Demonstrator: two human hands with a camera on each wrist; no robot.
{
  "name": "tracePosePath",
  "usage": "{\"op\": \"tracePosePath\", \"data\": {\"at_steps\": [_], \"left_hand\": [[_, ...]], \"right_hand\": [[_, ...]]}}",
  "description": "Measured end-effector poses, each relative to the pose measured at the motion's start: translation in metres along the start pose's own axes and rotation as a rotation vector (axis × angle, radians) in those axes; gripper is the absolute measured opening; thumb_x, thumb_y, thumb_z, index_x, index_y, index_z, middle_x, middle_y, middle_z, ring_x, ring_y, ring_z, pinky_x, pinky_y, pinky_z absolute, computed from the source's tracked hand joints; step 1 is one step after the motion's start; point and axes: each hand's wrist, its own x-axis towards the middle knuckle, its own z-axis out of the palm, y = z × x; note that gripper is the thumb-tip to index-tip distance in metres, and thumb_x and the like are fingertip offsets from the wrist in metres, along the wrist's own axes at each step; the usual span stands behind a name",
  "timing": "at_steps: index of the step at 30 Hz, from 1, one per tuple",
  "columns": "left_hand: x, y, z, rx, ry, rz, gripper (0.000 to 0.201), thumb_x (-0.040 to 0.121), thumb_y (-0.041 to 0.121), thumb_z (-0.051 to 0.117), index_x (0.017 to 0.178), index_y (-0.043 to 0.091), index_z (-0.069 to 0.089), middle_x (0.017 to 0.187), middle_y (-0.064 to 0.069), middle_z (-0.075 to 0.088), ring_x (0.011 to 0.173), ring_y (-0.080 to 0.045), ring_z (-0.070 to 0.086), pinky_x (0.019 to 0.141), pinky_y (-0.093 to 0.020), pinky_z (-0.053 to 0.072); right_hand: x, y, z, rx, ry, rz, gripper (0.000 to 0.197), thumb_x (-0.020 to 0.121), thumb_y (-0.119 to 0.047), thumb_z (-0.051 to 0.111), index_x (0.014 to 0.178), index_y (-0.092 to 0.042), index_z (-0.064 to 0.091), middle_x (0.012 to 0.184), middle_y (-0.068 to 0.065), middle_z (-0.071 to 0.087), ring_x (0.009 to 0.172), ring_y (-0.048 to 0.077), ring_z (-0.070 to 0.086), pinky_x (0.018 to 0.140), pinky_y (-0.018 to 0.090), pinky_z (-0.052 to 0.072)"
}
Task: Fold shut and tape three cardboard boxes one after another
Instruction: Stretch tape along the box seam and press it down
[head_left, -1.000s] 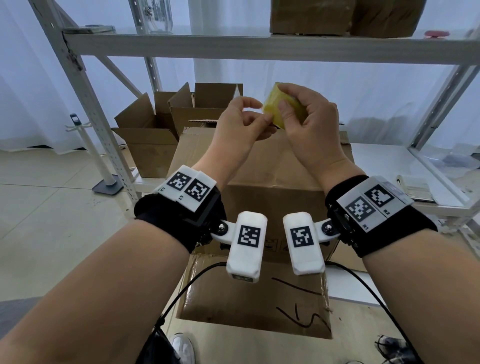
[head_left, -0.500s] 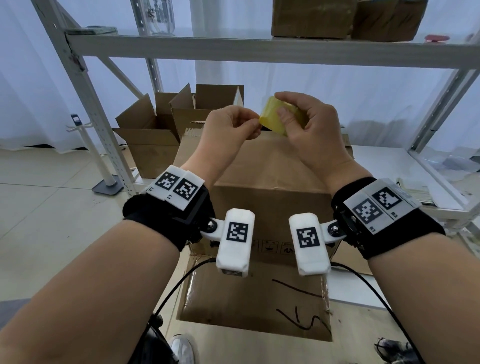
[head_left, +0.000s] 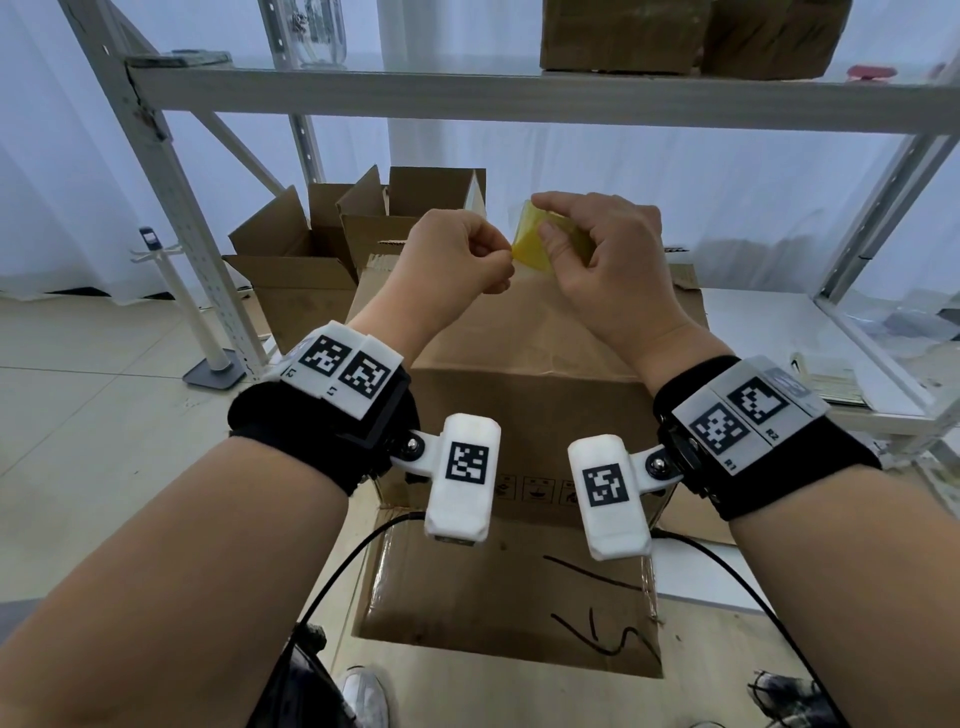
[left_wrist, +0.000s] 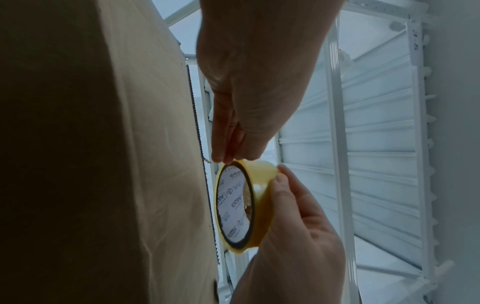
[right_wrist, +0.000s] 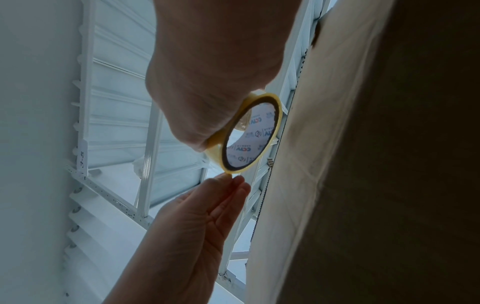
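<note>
A yellow tape roll (head_left: 535, 244) is held up above the big cardboard box (head_left: 519, 358) in front of me. My right hand (head_left: 563, 236) grips the roll, fingers over its outer face and thumb below. My left hand (head_left: 501, 260) pinches at the roll's left rim, where the tape's end lies. In the left wrist view the left fingertips (left_wrist: 224, 158) meet on the roll's (left_wrist: 259, 205) top rim. The right wrist view shows the roll (right_wrist: 253, 135) under my right palm, with the left fingertips (right_wrist: 230, 179) touching its lower rim. The box's top looks folded flat.
Two open cardboard boxes (head_left: 291, 270) (head_left: 421, 202) stand behind on the left. A metal shelf frame (head_left: 519, 88) spans overhead with more boxes (head_left: 623, 31) on it. A flap with black scribbles (head_left: 519, 597) juts towards me. A white stand (head_left: 208, 358) is on the floor at left.
Both hands and the roll have sunk a little. The left fingers have shifted from the roll's face to a pinch at its left rim.
</note>
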Motion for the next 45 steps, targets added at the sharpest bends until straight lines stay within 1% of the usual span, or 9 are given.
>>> {"op": "tracePosePath", "data": {"at_steps": [4,13,16,20,24,29,33,38,45], "left_hand": [[-0.003,0.0,-0.007,-0.056,-0.083,-0.016,0.008,0.088,0.001,0.059,0.089,-0.004,0.065,0.074,-0.011,0.068,0.061,-0.009,0.067,0.062,-0.016,0.054],[-0.006,-0.002,-0.002,-0.003,-0.065,-0.007,0.009,0.086,0.005,0.058,0.079,0.01,0.057,0.071,-0.007,0.065,0.065,-0.014,0.064,0.064,-0.02,0.055],[-0.006,-0.002,0.0,-0.002,-0.022,-0.007,0.009,0.086,0.006,0.055,0.08,0.012,0.054,0.069,-0.002,0.061,0.065,-0.013,0.061,0.066,-0.025,0.054],[-0.004,-0.001,-0.001,-0.138,0.03,0.003,0.013,0.098,0.021,0.048,0.104,0.012,0.055,0.092,0.003,0.059,0.085,-0.009,0.057,0.083,-0.031,0.051],[-0.006,0.004,0.004,-0.303,-0.134,-0.12,0.049,0.101,0.049,0.025,0.108,0.014,0.058,0.101,0.0,0.065,0.098,-0.011,0.061,0.096,-0.028,0.044],[-0.006,0.005,0.008,-0.082,0.14,0.006,0.028,0.101,0.021,0.033,0.076,0.015,0.045,0.071,0.002,0.042,0.067,-0.01,0.042,0.064,-0.025,0.036],[-0.002,-0.001,0.006,0.145,0.194,0.129,0.022,0.101,0.019,0.032,0.089,0.009,0.047,0.078,0.005,0.045,0.074,-0.013,0.042,0.065,-0.026,0.031],[-0.005,0.003,0.007,0.291,0.18,0.214,0.025,0.102,0.016,0.031,0.1,0.002,0.052,0.092,-0.002,0.047,0.085,-0.015,0.04,0.074,-0.022,0.024],[-0.008,0.001,0.009,0.361,0.198,0.303,0.026,0.101,0.016,0.034,0.102,-0.001,0.054,0.094,-0.007,0.051,0.087,-0.014,0.04,0.075,-0.02,0.023]], "right_hand": [[-0.001,0.001,-0.001,0.066,-0.026,-0.013,0.031,0.092,-0.027,0.055,0.118,-0.013,0.067,0.106,0.002,0.071,0.098,0.018,0.061,0.091,0.05,0.047],[0.0,0.001,0.0,0.083,-0.073,-0.02,0.031,0.093,-0.028,0.056,0.119,-0.016,0.066,0.108,-0.002,0.069,0.099,0.015,0.061,0.091,0.051,0.048],[0.003,-0.002,-0.003,0.121,-0.072,0.048,0.029,0.094,-0.025,0.055,0.119,-0.016,0.066,0.112,-0.002,0.068,0.1,0.01,0.059,0.096,0.043,0.048],[0.008,-0.007,-0.008,0.36,-0.009,0.273,0.02,0.097,-0.015,0.05,0.108,-0.016,0.067,0.105,-0.006,0.064,0.093,-0.001,0.056,0.082,0.006,0.044],[0.004,-0.012,-0.001,0.756,-0.023,0.575,0.017,0.099,-0.014,0.047,0.097,-0.022,0.062,0.097,-0.004,0.062,0.083,0.005,0.06,0.07,0.016,0.051],[0.005,-0.014,0.003,0.501,-0.083,0.501,0.02,0.095,-0.024,0.056,0.115,-0.021,0.054,0.105,-0.004,0.056,0.088,0.004,0.056,0.075,0.012,0.049],[0.007,-0.021,-0.004,0.526,-0.23,0.543,0.026,0.088,-0.028,0.065,0.109,-0.013,0.067,0.096,0.0,0.07,0.091,0.009,0.068,0.084,0.033,0.058],[0.005,-0.023,-0.013,0.509,-0.324,0.515,0.008,0.084,-0.026,0.07,0.081,-0.028,0.064,0.081,-0.006,0.07,0.077,0.003,0.069,0.08,0.033,0.059],[0.006,-0.017,-0.011,0.536,-0.332,0.555,0.031,0.083,-0.021,0.072,0.111,-0.011,0.068,0.095,0.004,0.072,0.089,0.012,0.07,0.078,0.031,0.06]]}}
